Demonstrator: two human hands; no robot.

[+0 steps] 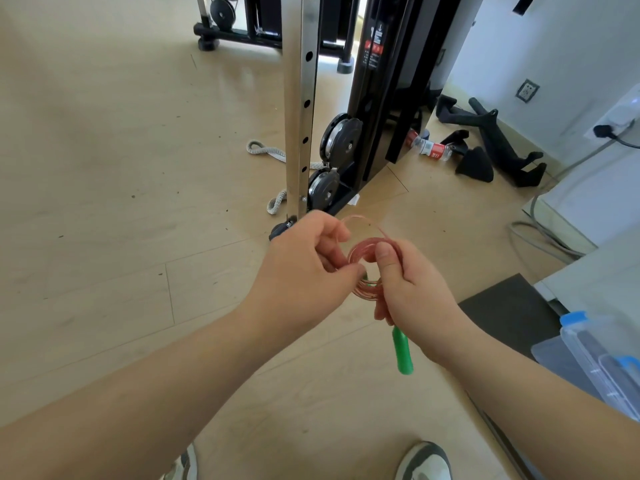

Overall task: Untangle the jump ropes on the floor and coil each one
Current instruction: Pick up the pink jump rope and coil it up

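Coiling step, well along: the pink jump rope [360, 252] sits in mid-air between both hands, above the wood floor [104, 168], wound into a small tight ring. The cord looks thin, light and smooth, probably springy plastic, so the ring would likely pop open if the grip loosens. It seems slippery rather than fragile. Best hold is across the stacked loops, pinching all turns together. The green handle [401, 351] is rigid, hangs below the right palm and may swing. One loose strand [363, 221] arcs over the top of the ring, not yet wound in.

Left hand [304, 271]: fingers curled tight, thumb and fingertips pinching the ring's left side. Right hand [415, 296]: thumb [384, 258] pressed over the ring's right edge, other fingers wrapped behind, mostly hidden.

No second jump rope is identifiable. A thick grey rope [266, 152] lies by the cable machine [301, 98].
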